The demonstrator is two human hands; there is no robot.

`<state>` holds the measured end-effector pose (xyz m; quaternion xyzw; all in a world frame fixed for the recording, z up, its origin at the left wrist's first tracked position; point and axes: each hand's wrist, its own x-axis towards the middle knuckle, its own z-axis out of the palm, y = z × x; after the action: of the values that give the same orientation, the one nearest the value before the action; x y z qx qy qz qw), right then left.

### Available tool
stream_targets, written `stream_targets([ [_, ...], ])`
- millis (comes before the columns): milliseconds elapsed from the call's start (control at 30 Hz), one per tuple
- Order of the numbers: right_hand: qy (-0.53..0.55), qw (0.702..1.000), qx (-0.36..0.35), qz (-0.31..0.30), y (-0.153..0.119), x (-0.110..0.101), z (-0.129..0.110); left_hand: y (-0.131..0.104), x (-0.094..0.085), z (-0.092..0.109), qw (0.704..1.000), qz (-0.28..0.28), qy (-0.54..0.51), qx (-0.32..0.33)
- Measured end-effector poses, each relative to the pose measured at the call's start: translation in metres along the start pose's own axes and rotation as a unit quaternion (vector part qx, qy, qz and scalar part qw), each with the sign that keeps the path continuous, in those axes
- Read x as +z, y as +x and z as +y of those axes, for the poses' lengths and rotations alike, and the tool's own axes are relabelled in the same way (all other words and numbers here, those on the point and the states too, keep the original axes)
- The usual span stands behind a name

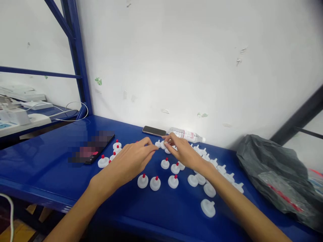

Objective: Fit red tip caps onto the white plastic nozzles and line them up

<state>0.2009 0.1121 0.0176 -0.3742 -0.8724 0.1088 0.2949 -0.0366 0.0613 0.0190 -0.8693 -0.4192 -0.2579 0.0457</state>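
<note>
As the right hand (pixel 182 150) pinches a white disc (pixel 163 145), the left hand (pixel 137 155) hovers near, fingertips together

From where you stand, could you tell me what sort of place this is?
Probably a small workshop or hand-assembly bench: a blue metal table holds rows of matching white plastic pieces, some with red tips, beside a dark plastic bag.

white discs (pixel 173 182), some red-tipped
</note>
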Motion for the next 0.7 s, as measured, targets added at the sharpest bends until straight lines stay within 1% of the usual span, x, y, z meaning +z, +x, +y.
stream_targets([
  [67,0.005,1.000,0.010,0.003,-0.011,-0.005,-0.008,0.001,-0.001,0.004,0.999,0.045,-0.020,0.003],
  [133,-0.025,1.000,0.000,0.004,-0.020,-0.006,-0.014,0.002,0.000,0.007,0.995,0.089,-0.051,0.008],
  [200,-0.048,0.999,-0.017,0.006,-0.026,-0.005,-0.017,0.003,0.002,0.010,0.991,0.111,-0.079,0.013],
  [300,-0.039,0.999,-0.024,-0.006,-0.029,-0.002,-0.020,0.004,0.006,0.014,0.988,0.099,-0.120,0.012],
  [433,0.022,1.000,-0.002,-0.009,-0.030,-0.001,-0.023,0.005,0.009,0.019,0.987,0.069,-0.147,-0.009],
  [600,0.088,0.996,0.003,0.017,-0.030,0.004,-0.026,0.004,0.009,0.019,0.986,0.075,-0.144,-0.021],
  [700,0.166,0.985,0.028,0.035,-0.030,0.008,-0.026,0.005,0.009,0.019,0.984,0.086,-0.153,-0.026],
])
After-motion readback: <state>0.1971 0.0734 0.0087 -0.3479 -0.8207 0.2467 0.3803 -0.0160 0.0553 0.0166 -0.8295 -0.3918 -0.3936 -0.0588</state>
